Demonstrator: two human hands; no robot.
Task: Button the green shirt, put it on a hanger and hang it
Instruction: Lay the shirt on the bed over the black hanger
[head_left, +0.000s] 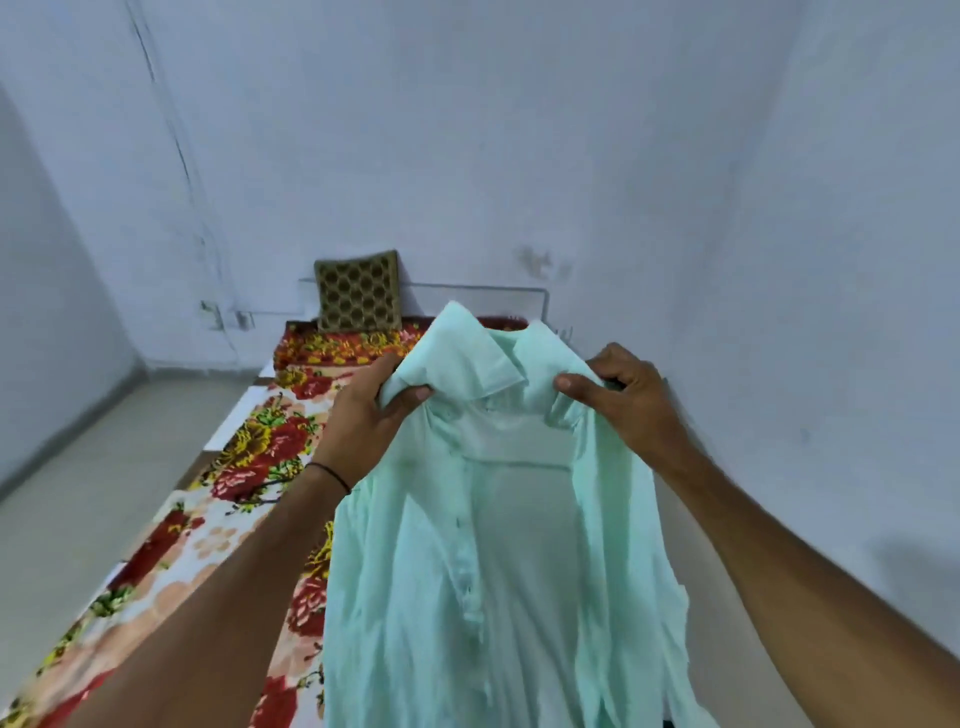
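View from a head-worn cam, looking down past two bare forearms. The green shirt (498, 545) is held up in the air in front of the person, over a bed (171, 540) w/ a red-and-yellow floral sheet. It hangs down from the fingers, collar at top, hem running out of frame at the bottom.

The left hand (366, 410) pinches a bunch of cloth just below the collar's left point: thumb and fingers (415, 393) clamped together on the fabric. The right hand (621, 400) does the same on the other side near the shoulder, thumb pressed on top, fingers curled behind the cloth. Between the two sets of fingers the collar stands up and the neck opening spreads. The grip at both shoulders probably lets the shirt's own weight pull it straight, so the front is easy to inspect.

Below the fingers, the placket runs down the middle. Small buttons show along it; whether they're fastened is hard to tell, though the front panels lie together. No hanger in view.

Beyond the fingers, a brown patterned cushion (357, 291) leans against a pale blue wall (519, 130) at the bed's far end. A thin black band circles the left wrist.
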